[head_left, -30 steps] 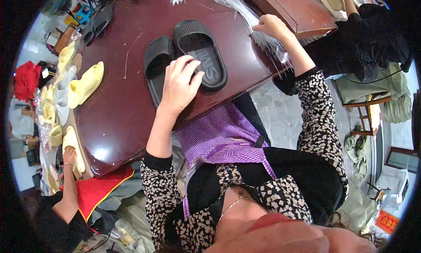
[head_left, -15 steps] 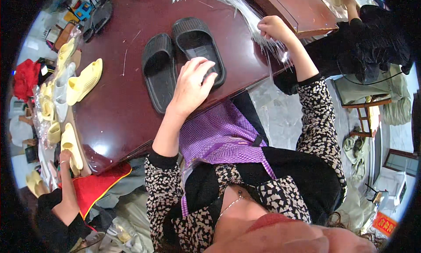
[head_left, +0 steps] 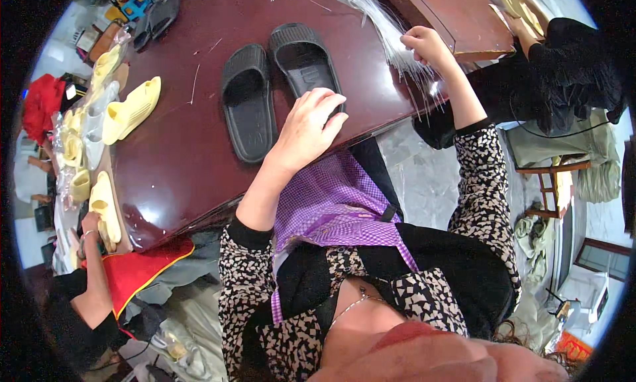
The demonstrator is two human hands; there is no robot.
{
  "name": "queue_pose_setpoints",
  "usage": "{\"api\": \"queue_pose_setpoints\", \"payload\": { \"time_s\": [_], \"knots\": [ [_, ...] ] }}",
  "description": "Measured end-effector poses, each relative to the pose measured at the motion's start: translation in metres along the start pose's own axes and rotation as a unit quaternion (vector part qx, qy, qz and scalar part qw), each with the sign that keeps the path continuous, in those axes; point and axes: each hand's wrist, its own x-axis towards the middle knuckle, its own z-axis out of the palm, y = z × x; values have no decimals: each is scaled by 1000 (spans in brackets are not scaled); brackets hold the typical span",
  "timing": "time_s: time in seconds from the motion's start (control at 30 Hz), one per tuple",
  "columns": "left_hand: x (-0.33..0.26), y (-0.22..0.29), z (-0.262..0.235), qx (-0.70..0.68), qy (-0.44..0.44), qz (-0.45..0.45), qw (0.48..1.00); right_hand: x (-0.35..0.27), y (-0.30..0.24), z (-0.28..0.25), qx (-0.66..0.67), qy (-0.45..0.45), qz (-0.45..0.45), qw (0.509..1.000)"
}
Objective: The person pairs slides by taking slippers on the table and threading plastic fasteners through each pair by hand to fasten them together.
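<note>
A pair of black slide sandals lies on the dark red table, the left slide point(head_left: 250, 110) beside the right slide point(head_left: 308, 64), with their open tops up. My left hand point(head_left: 310, 129) is over the heel end of the right slide, fingers bent, thumb apart, nothing seen in it. Whether it touches the slide I cannot tell. My right hand point(head_left: 427, 46) has its fingers curled into a pinch beside a bundle of thin clear-white strands point(head_left: 397, 51). Anything between those fingertips is too small to make out.
Yellow slides point(head_left: 132, 109) and plastic-wrapped footwear line the table's left edge. A co-worker's hand point(head_left: 93, 224) touches a yellow slide there. Loose strands lie on the tabletop point(head_left: 175, 163). At upper right another co-worker's hand point(head_left: 523, 32) is near a second brown table point(head_left: 464, 18).
The view has shifted slightly. My left hand has moved a little right over the right slide's heel. My right hand stays beside the strands, its fingers more tightly curled.
</note>
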Motion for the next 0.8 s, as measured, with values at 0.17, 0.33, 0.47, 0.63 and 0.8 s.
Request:
{"api": "queue_pose_setpoints", "payload": {
  "time_s": [0.17, 0.33, 0.47, 0.63, 0.8],
  "knots": [
    [-1, 0, 4, -9, -5, 6, 1000, 8, 11, 2, 86, -32, 55, 994],
    [-3, -1, 3, -7, -13, 7, 1000, 19, 12, 8, 74, -31, 80, 993],
    [-3, 2, 1, -10, -12, 4, 1000, 27, 6, 9, -4, 3, 50, 999],
    [-2, 3, 0, -15, -18, -1, 1000, 46, 3, 11, -81, 23, 53, 995],
    [-2, 2, 3, -19, -20, -1, 1000, 59, 7, 11, -129, 36, 30, 991]
  ]
}}
